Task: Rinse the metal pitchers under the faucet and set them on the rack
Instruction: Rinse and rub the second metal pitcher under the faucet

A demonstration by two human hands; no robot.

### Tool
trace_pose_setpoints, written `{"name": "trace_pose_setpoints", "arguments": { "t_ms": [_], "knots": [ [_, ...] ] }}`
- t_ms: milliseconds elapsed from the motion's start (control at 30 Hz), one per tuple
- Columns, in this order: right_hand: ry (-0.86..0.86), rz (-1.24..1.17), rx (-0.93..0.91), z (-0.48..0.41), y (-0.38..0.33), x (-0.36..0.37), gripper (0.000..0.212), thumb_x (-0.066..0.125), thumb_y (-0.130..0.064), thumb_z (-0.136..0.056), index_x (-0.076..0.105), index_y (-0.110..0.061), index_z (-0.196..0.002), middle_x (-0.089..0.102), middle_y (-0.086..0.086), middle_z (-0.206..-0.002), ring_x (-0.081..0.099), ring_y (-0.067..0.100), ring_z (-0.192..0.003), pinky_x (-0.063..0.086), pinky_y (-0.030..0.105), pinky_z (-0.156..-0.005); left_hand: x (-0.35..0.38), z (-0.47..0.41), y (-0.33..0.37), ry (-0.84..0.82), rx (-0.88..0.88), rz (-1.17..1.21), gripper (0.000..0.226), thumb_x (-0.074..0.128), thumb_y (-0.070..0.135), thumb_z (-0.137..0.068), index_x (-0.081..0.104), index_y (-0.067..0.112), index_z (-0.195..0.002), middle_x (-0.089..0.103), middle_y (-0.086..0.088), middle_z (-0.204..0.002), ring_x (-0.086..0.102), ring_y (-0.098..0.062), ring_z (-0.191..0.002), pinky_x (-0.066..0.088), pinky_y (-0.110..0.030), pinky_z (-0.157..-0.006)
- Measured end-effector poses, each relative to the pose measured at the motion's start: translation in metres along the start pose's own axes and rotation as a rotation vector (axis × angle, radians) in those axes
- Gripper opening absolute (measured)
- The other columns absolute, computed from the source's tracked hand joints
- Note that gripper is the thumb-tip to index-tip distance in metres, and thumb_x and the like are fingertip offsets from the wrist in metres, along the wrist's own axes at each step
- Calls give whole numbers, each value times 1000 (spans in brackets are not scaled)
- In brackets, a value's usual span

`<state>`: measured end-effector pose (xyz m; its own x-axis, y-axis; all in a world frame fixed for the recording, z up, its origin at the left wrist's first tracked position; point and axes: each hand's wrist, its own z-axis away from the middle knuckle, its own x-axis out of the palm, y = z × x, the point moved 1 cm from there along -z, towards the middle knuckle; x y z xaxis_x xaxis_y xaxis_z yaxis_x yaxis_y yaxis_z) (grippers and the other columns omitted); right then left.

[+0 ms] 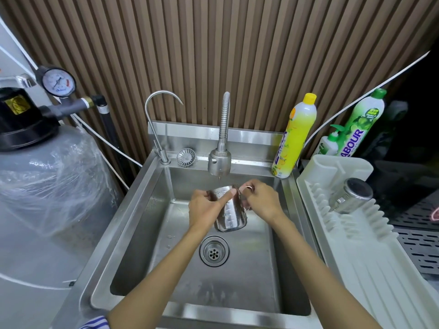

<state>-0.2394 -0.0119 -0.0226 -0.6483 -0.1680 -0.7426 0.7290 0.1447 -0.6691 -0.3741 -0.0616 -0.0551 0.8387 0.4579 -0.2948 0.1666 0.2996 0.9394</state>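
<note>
Metal pitcher (231,217) sits in the middle of the frame, held in the air over the sink (147,210) and directly below the head of the flexible faucet (219,162). It is tipped, its mouth angled up toward the spout and its base lower and nearer the camera, above the drain (214,251). That tilt likely lets the water run into the mouth and along the wall with the measuring marks. Only a thin trickle shows under the faucet head, too small to judge the flow.

Both hands share the hold. The left hand (206,205), at centre left, has its grip closed round the pitcher's body near the rim, with the index finger stretched across the wall, probably to steady or rub it. The right hand (261,200), at centre right, has its grip curled on the handle (247,189) side, which gives control over turning and tipping; exactly which fingers pass through the handle I cannot tell.

At the right of the frame the white rack (332,167) stands on the counter just beside the sink, so a rinsed piece has a short way to go. A second pitcher (354,195) already lies tilted among the rack's pegs, base toward the camera, presumably to drain. A yellow bottle (297,136) stands on the sink's back right corner, and a green bottle (361,124) leans behind the rack, both out of the way of the rinsing.

By my reading the rinse is under way and the transfer to the rack is not yet done
</note>
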Motion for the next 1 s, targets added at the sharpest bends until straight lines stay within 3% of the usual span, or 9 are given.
{"name": "trace_pose_setpoints", "arguments": {
  "t_ms": [133, 200, 267, 367, 433, 567, 733, 800, 1000],
  "knots": [
    [95, 145, -129, 0, -9, -10, 11, 48, -20, -90, 58, -15, -92, 69, 7, -96, 63, 29, -92, 43, 36, -83, 7, -4, -3, -154, -144, 289, 49, 83, 31, -64, 64, 3, -99, 71, -9, -95, 67, -18, -87, 55, -40, -86],
    [127, 153, -163, 2, -10, -9, 10, 51, -20, -91, 57, -13, -94, 68, 8, -98, 62, 30, -91, 43, 34, -76, 8, -6, -2, -237, -185, 416, 52, 80, 13, -70, 56, -3, -112, 67, -13, -107, 64, -16, -88, 56, -35, -83],
    [132, 100, -173, 3, -10, -5, 9, 53, -17, -90, 56, -12, -96, 67, 9, -98, 61, 28, -90, 42, 30, -73, 9, -8, -3, -247, -173, 497, 52, 75, -1, -71, 47, -2, -115, 61, -13, -109, 62, -17, -90, 56, -26, -78],
    [102, -10, -161, 1, -9, 1, 8, 54, -10, -90, 54, -10, -98, 61, 5, -95, 56, 20, -83, 39, 25, -70, 11, -13, -4, -180, -115, 519, 61, 75, -10, -67, 39, 8, -113, 57, -7, -107, 59, -23, -102, 49, -34, -93],
    [40, -88, -119, -6, -7, 2, 10, 53, -7, -89, 54, -7, -99, 56, 3, -95, 52, 17, -82, 38, 24, -71, 11, -17, -4, -109, -19, 419, 69, 79, -8, -62, 37, 12, -112, 57, -4, -109, 58, -19, -103, 46, -28, -93],
    [-77, -309, -6, -13, -2, 10, 6, 56, -4, -87, 56, -9, -92, 57, 6, -89, 51, 17, -82, 40, 23, -72, 5, -17, 1, 39, 213, 215, 75, 85, -1, -53, 39, 19, -108, 56, 5, -106, 57, -6, -94, 40, -3, -76],
    [-198, -803, 82, -4, 1, 32, 10, 48, 3, -91, 52, -6, -90, 54, 7, -82, 54, 18, -84, 45, 30, -92, -16, -19, 14, 97, 478, -94, 77, 90, 13, -48, 49, 10, -114, 47, 6, -106, 53, -17, -100, 44, -26, -89],
    [-262, -946, 103, 1, 2, 41, 15, 44, 4, -93, 49, -8, -87, 55, 5, -79, 59, 14, -80, 49, 26, -89, -24, -21, 17, 78, 508, -195, 74, 89, 19, -48, 50, 9, -110, 44, 5, -105, 52, -19, -101, 44, -29, -89],
    [-238, -851, 78, 3, 1, 43, 8, 45, -6, -95, 52, -8, -93, 63, 6, -76, 67, 7, -67, 58, 23, -73, -30, -25, 16, 99, 416, -332, 69, 82, 49, -54, 46, 14, -102, 44, 3, -102, 49, -14, -87, 43, -30, -76]
  ]
}}
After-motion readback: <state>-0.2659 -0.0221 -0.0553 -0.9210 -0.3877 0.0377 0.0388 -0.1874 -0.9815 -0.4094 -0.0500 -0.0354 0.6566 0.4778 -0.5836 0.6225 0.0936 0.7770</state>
